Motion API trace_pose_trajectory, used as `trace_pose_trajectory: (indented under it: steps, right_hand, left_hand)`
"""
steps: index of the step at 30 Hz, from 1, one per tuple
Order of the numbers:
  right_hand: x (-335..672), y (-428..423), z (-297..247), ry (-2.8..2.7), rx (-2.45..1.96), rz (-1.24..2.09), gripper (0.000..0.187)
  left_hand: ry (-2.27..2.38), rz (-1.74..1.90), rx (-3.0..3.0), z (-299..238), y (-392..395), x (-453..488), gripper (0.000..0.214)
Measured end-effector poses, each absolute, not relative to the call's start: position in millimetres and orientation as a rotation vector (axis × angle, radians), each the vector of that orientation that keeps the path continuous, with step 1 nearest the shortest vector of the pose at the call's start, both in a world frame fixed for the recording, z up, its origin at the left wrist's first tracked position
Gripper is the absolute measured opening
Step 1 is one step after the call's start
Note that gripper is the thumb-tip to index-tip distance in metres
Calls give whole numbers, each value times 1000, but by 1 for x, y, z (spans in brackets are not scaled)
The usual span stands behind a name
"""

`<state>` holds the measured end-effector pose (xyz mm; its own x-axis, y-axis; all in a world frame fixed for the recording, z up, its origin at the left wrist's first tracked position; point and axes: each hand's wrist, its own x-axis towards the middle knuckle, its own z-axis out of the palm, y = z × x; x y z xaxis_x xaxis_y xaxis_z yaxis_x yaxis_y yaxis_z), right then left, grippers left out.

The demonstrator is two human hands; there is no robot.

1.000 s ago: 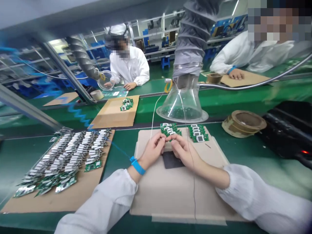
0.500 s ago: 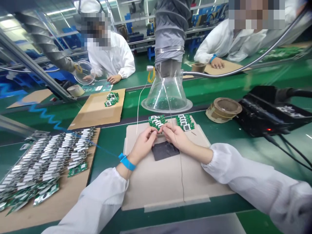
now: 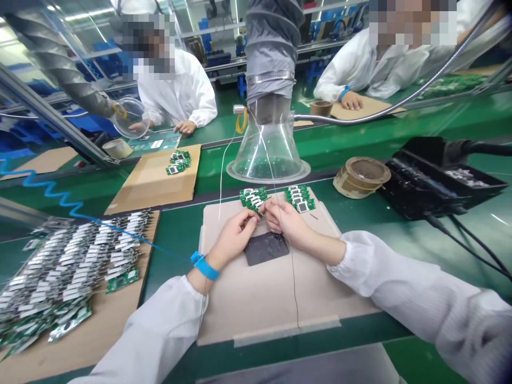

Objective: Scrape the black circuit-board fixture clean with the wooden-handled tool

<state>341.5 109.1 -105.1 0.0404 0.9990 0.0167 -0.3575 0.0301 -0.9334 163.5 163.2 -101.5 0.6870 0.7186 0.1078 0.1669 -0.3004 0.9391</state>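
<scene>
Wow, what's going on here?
A person's bare left hand and right hand meet over a tan cardboard sheet, fingertips pinching something small beside a cluster of small green circuit boards. A blue wrist strap circles the left wrist. Two co-workers in white coats work across the green bench.

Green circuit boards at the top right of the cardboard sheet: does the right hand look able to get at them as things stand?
Probably yes. The right hand lies just below the green circuit boards on the same cardboard sheet, and nothing solid stands between them.
</scene>
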Motion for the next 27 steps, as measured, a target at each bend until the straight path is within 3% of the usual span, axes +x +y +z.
trace_pose_trajectory:
  steps: [10, 21, 27]
  right_hand:
    - [341, 106, -100, -1093, -1002, 1217, 29]
    - [369, 98, -87, -1603, -1218, 642, 18]
    - [400, 63, -77, -1688, -1349, 445, 22]
  left_hand:
    - [689, 662, 1922, -103, 163, 162, 18]
    - [576, 587, 2130, -98, 160, 163, 19]
    - [589, 525, 2183, -100, 162, 163, 26]
